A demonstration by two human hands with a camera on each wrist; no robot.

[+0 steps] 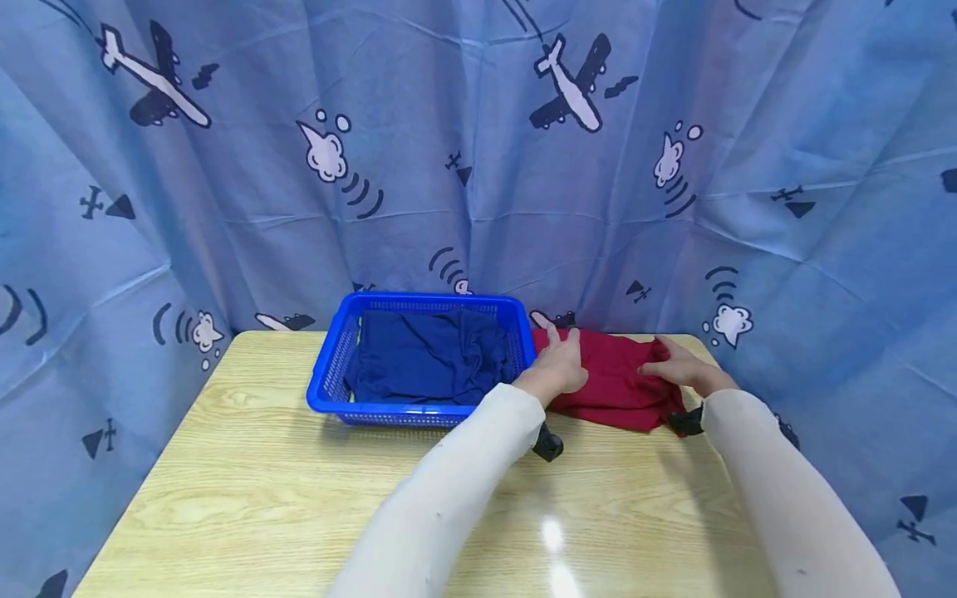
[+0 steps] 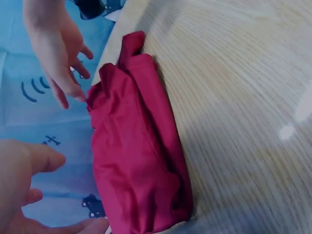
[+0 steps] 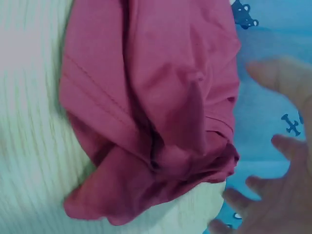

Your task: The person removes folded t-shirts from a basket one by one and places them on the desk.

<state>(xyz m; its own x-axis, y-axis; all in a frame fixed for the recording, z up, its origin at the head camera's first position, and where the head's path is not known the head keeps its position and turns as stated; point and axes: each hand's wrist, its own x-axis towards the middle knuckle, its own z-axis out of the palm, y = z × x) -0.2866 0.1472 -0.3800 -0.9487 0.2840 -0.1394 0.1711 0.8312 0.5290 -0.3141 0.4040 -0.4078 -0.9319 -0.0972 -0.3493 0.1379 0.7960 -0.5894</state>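
Note:
A crumpled, partly folded piece of red cloth (image 1: 613, 374) lies on the table to the right of the basket; stitched hems show in the right wrist view. My left hand (image 1: 561, 365) hovers over its left end, fingers spread. At the far right end, my right hand (image 1: 676, 365) is held with fingers apart beside the bunched edge (image 3: 214, 165). In the left wrist view both the left hand (image 2: 29, 190) and the right hand (image 2: 58, 53) have nothing gripped; whether the right fingertips touch the cloth is unclear.
A blue plastic basket (image 1: 317, 390) stands left of the red cloth, with dark blue cloth (image 1: 419, 353) inside. The wooden table (image 1: 247, 473) ends at a blue curtain (image 1: 419, 166) printed with airplanes. A black wrist device (image 1: 548, 444) shows under the left forearm.

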